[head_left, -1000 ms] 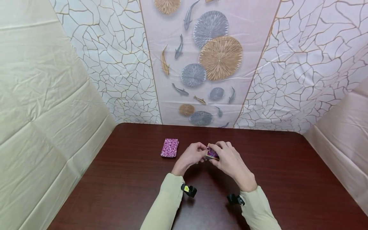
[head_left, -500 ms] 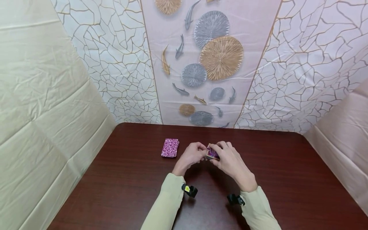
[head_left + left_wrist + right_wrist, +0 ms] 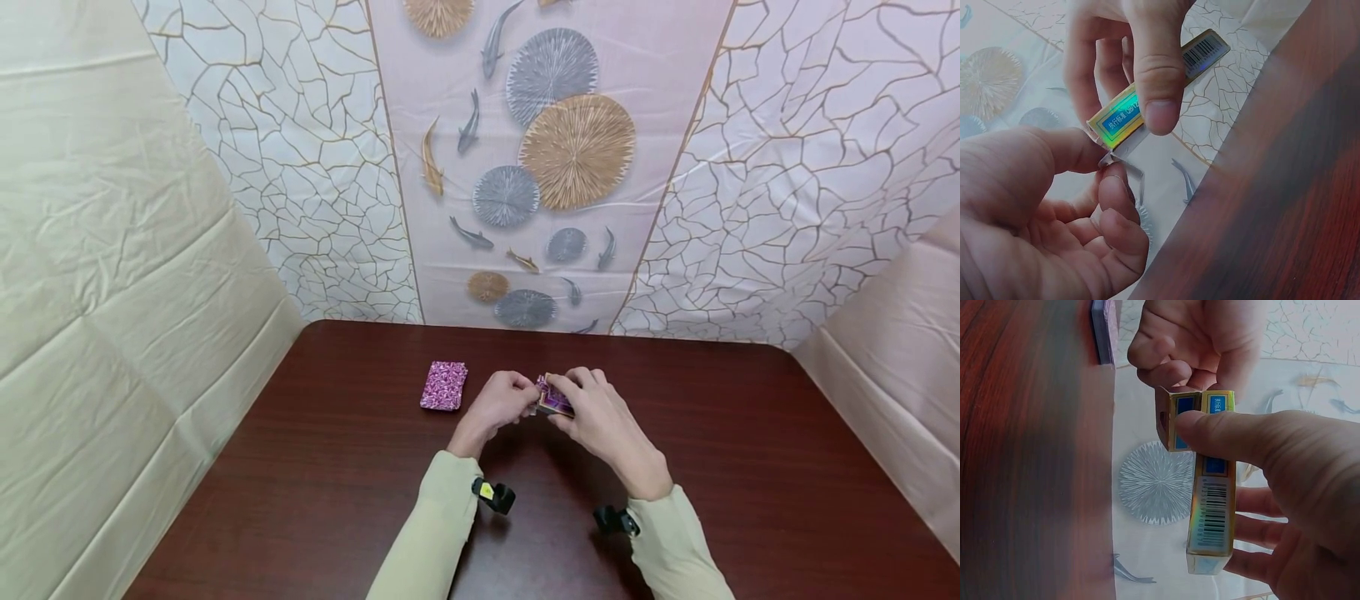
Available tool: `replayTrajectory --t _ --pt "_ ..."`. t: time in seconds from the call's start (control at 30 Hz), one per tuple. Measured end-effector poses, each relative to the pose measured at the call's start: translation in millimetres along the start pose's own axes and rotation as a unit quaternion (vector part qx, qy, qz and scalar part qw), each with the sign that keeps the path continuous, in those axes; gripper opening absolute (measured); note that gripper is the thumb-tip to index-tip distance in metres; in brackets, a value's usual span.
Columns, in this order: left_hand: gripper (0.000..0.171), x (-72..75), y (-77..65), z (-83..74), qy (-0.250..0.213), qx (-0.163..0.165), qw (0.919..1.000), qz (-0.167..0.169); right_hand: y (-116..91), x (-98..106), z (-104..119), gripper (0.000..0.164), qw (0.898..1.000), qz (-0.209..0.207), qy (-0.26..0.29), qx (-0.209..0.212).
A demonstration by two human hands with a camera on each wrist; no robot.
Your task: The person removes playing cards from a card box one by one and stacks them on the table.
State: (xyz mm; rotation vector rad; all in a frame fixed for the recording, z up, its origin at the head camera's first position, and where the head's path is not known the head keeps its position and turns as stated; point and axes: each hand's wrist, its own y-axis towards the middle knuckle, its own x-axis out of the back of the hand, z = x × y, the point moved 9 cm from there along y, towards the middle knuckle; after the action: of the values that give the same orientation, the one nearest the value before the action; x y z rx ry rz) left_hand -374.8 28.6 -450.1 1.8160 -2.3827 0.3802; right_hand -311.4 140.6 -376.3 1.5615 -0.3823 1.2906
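Note:
A small card box [image 3: 553, 402] with a purple face and gold edges is held off the table between the hands. My right hand [image 3: 609, 423] grips it, thumb on one narrow side and fingers on the other. In the right wrist view a barcode shows on the box [image 3: 1213, 512], and its top [image 3: 1179, 419] stands bent out to one side. My left hand [image 3: 501, 408] pinches a thin flap [image 3: 1110, 159] at the box's end between thumb and forefinger. Inside the box is hidden. A deck of playing cards [image 3: 444, 386], purple-patterned backs up, lies left of the left hand.
The dark red-brown wooden table [image 3: 315, 483] spreads beneath both arms. Patterned cloth [image 3: 525, 250] hangs behind its far edge, and pale cloth walls stand at both sides. Each wrist carries a small black camera [image 3: 495, 497].
The left fingers shift very slightly at the flap, and a little more of the box's purple face shows. The right hand barely moves; the deck stays where it was.

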Motion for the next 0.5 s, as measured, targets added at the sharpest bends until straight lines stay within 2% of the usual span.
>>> replayTrajectory --t 0.23,0.5 --pt "0.016 1.2 0.2 2.1 0.000 0.007 0.9999 0.010 0.3 -1.0 -1.1 0.055 1.000 0.008 0.001 -0.004" --pt "0.009 5.2 1.2 1.5 0.003 0.004 1.0000 0.006 0.0 -2.4 -1.8 0.055 1.000 0.019 0.006 -0.009"
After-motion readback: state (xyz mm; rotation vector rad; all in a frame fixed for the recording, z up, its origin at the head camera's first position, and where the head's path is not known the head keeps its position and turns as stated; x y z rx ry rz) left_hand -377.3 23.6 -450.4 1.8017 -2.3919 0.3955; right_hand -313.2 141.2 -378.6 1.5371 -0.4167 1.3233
